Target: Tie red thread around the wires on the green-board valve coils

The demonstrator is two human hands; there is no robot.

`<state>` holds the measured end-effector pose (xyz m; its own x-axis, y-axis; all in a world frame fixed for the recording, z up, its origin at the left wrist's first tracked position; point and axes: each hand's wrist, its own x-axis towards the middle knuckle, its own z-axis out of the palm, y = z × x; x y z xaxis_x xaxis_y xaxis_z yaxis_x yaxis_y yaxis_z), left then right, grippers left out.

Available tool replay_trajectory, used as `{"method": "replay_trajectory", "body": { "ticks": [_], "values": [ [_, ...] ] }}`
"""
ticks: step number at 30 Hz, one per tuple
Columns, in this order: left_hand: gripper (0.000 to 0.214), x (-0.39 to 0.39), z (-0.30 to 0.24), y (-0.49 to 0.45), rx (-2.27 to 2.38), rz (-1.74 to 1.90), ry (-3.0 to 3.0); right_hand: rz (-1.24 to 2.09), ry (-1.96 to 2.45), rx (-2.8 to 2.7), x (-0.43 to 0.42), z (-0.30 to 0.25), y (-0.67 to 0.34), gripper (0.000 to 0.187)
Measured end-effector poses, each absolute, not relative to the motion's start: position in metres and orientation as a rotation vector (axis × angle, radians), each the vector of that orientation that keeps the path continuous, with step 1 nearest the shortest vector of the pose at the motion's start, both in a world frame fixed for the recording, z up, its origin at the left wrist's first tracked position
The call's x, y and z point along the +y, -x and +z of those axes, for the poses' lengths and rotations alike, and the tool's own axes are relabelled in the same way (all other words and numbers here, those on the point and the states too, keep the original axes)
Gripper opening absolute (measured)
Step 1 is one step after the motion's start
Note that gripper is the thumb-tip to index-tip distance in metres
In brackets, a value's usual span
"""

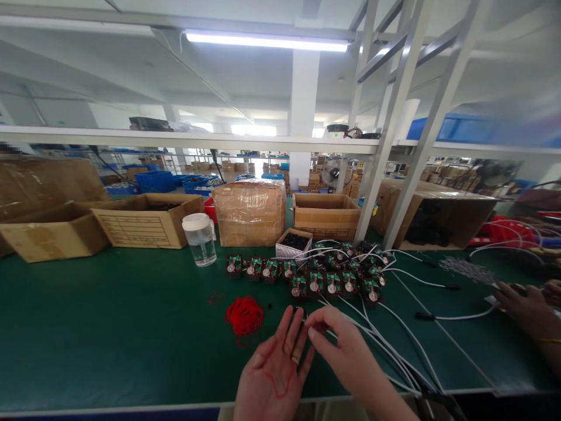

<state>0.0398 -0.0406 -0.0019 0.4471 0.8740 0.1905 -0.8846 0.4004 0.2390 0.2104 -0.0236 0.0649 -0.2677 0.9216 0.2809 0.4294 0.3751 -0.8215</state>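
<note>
The left hand [275, 358] lies palm up at the near side of the green tabletop [109, 333], its fingers extended and slightly parted; a thin red looped strand [277, 395] rests across its palm. The right hand [344, 346] comes in from the side with thumb and forefinger brought close together beside the left fingertips; the view is too coarse there to tell whether they pinch anything.

Just beyond the left hand sits a tangled pile of red strands [244, 316]; to its right stand dark blocks with green circuit boards and round silvery parts [314, 283], white cables [397, 345] trailing among them and toward the near edge; behind are a clear pitcher with a white lid [201, 242] and a tape-wrapped brown carton [249, 216]. A co-worker's hand [521, 304] works at the far right; overhead run a pale shelf [245, 141] and a lit white tube lamp [267, 41].
</note>
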Motion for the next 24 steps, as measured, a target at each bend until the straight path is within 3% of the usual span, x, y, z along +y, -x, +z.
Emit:
{"method": "replay_trajectory", "body": {
  "ticks": [11, 20, 24],
  "values": [
    [0.083, -0.048, 0.017, -0.043, 0.070, 0.918, -0.230, 0.727, 1.286, -1.998, -0.027, 0.068, -0.203, 0.021],
    [0.071, -0.048, 0.017, -0.049, 0.040, 0.886, -0.217, 0.718, 1.306, -2.078, -0.025, 0.075, -0.200, 0.019],
    [0.058, -0.046, 0.000, -0.050, 0.076, 1.030, -0.267, 0.705, 1.241, -1.959, -0.028, 0.067, -0.205, 0.016]
  ]
}}
